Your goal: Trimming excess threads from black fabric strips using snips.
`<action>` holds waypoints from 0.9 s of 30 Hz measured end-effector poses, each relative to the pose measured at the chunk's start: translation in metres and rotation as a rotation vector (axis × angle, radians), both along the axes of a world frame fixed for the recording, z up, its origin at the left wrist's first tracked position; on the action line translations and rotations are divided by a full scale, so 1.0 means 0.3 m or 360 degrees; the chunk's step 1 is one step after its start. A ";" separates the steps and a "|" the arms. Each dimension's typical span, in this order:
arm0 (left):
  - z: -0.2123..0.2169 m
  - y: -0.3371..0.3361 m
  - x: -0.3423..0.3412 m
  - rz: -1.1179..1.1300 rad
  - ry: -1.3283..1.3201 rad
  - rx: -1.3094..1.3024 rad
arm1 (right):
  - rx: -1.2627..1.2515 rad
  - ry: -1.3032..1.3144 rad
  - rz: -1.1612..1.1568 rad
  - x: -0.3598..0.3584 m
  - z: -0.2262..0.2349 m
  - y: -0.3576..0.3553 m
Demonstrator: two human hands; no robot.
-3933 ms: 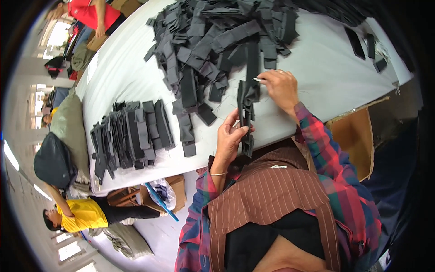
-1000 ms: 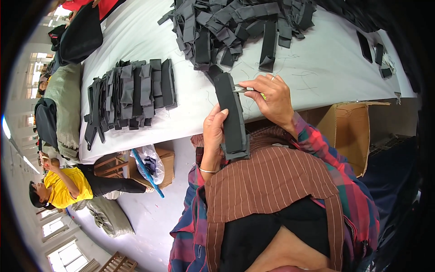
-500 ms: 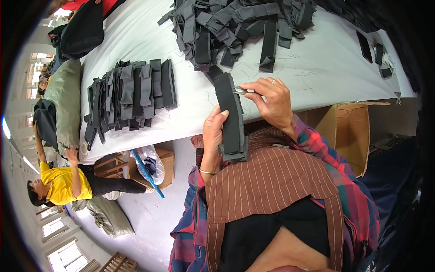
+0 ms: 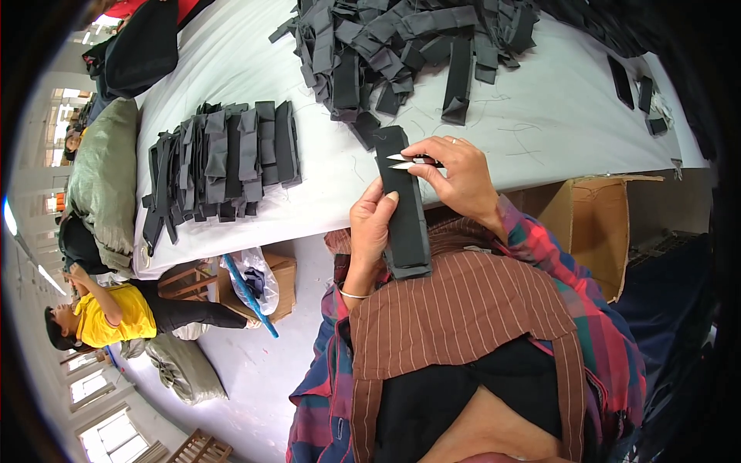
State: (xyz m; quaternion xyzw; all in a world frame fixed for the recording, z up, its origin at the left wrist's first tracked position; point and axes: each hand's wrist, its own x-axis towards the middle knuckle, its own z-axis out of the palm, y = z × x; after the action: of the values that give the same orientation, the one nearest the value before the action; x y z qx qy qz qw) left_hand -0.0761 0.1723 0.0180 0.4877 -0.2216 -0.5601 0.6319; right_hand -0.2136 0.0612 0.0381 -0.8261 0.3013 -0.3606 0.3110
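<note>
My left hand (image 4: 372, 220) grips a long dark grey fabric strip (image 4: 407, 239), thumb on its face, held over the near edge of the table. Between the fingers and thumb of my right hand (image 4: 458, 171) is a pair of thread snips (image 4: 403, 161). Their two pointed blades are apart and lie over the upper part of the strip. Just beyond the strip's far end, a heap of similar dark strips (image 4: 370, 38) covers the table. To the left, more strips lie side by side in a neat row (image 4: 220, 162).
White cloth covers the table (image 4: 324, 201), with loose thread ends scattered on it. An open cardboard box (image 4: 602, 224) stands below the edge at right. Under the table at left are a bagged carton (image 4: 279, 289) and a blue tube (image 4: 251, 295). A person in yellow (image 4: 120, 315) works at left.
The snips have moved from the strip's right edge to over its face, blades now showing apart. My left hand and the strip shifted slightly right. The person in yellow lowered one arm.
</note>
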 end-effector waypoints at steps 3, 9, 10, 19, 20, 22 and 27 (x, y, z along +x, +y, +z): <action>0.013 -0.004 -0.007 -0.0058 -0.0068 -0.0007 | -0.0084 -0.0003 0.0008 0.007 0.002 0.001; 0.003 0.008 0.008 -0.0154 -0.0184 -0.0005 | -0.0096 -0.0001 -0.0002 0.010 -0.002 -0.024; 0.015 0.007 -0.003 -0.0109 -0.0175 -0.0022 | 0.0056 -0.0076 -0.0047 0.012 0.002 -0.023; 0.027 0.021 -0.016 -0.0148 -0.0206 -0.0069 | -0.0020 -0.0086 -0.0159 0.028 0.022 -0.049; 0.032 0.022 -0.021 -0.0117 -0.0188 -0.0087 | -0.0075 -0.0068 -0.0148 0.028 0.020 -0.054; 0.037 0.020 -0.014 -0.0157 -0.0222 -0.0074 | -0.0121 -0.0050 -0.0120 0.030 0.012 -0.072; 0.039 0.016 -0.011 -0.0177 -0.0239 -0.0084 | -0.0150 0.0057 -0.0072 0.028 0.007 -0.107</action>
State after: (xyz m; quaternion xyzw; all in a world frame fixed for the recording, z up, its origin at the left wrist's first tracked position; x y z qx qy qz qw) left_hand -0.0794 0.1772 0.0295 0.4985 -0.3098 -0.5502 0.5940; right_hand -0.2052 0.0291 0.0402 -0.8391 0.3079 -0.3666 0.2582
